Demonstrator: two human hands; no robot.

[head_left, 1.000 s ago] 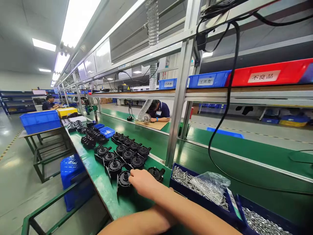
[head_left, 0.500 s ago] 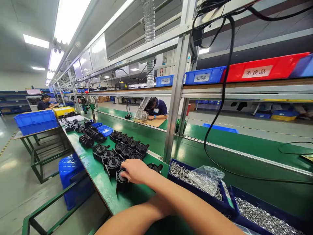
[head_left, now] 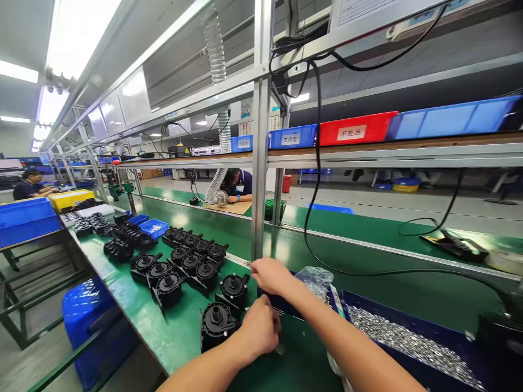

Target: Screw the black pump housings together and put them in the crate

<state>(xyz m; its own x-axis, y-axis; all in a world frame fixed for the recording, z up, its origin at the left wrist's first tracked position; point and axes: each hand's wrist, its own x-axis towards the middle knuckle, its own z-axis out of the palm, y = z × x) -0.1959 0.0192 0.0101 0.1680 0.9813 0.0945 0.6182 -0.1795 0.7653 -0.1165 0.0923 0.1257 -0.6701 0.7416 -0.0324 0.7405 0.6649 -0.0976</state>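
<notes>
My left hand (head_left: 261,328) is closed in a fist on the green bench, right beside a round black plastic housing (head_left: 216,321). A small thing sticks out under the fist; I cannot make it out. My right hand (head_left: 271,275) hovers at the left end of a dark blue bin of screws (head_left: 286,306), fingertips pinched together toward the left. What they pinch is too small to name. A second black housing (head_left: 233,288) stands just left of the right hand.
Rows of black housings (head_left: 180,264) run along the green bench (head_left: 134,321). A clear bag (head_left: 316,279) lies on the screws, and a larger screw bin (head_left: 408,343) sits to the right. A metal post (head_left: 260,169) and a hanging black cable (head_left: 316,179) rise behind. A person (head_left: 239,182) works across the line.
My right hand left the black housing and moved right to the screw bin. My left hand came forward beside the housing, which now sits nearer. The view swung right.
</notes>
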